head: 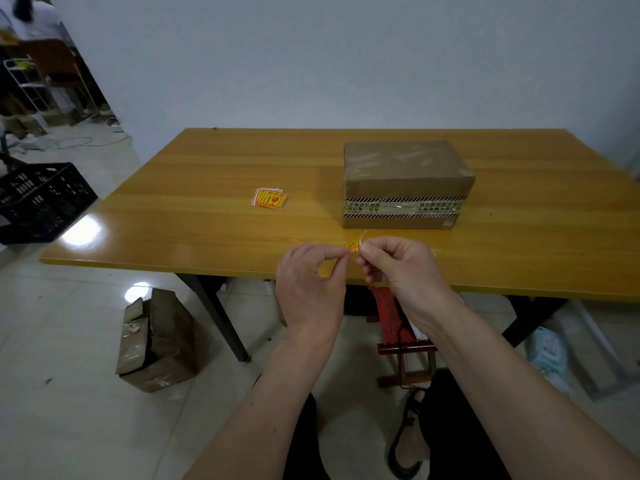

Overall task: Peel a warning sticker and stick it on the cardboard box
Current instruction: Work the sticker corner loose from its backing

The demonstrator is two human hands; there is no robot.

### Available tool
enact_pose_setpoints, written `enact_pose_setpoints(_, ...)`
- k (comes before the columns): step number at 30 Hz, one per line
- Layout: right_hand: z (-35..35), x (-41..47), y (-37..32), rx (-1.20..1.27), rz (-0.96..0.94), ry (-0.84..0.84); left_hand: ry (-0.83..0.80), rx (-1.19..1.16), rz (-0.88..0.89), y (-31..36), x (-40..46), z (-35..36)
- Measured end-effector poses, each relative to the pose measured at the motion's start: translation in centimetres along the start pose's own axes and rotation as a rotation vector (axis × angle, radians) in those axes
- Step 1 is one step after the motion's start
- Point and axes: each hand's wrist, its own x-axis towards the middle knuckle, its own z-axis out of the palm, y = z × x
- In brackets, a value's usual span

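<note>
A small yellow and red warning sticker [356, 243] is pinched between the fingertips of both hands, just above the table's near edge. My left hand [310, 289] grips its left side and my right hand [398, 268] its right side. The sticker is bent and mostly hidden by the fingers. The taped brown cardboard box [405, 183] stands on the table just beyond my hands, slightly right, with a striped tape band across its front. A small stack of the same stickers [270, 199] lies on the table to the left of the box.
The wooden table [207, 220] stands against a pale wall. A black plastic crate [41, 202] is on the floor at the left, a torn cardboard box [156, 341] lies near the table leg, and a small wooden stool [405, 351] is under the table.
</note>
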Motion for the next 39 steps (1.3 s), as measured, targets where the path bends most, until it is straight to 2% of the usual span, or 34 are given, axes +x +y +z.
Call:
enact_pose_setpoints(12,0.6,-0.4,-0.3,-0.033,0.023,0.094,0.023,0.081,0.171,-0.6,0.0,0.0)
enact_pose_setpoints(19,0.4,-0.2,0.1,-0.094,0.002,0.064,-0.035,0.065,0.129,-1.1,-0.1,0.2)
enact_pose_setpoints(27,0.4,-0.3,0.0,-0.077,-0.002,0.028,-0.02,0.02,0.08,-1.0,-0.1,0.2)
enact_pose_setpoints(32,0.5,-0.3,-0.1,-0.028,0.041,0.055,-0.014,0.045,0.111,-1.0,-0.1,0.3)
enact_pose_setpoints(39,0.4,-0.2,0.3,-0.069,0.046,0.053,-0.023,0.029,0.092,-0.9,-0.3,0.4)
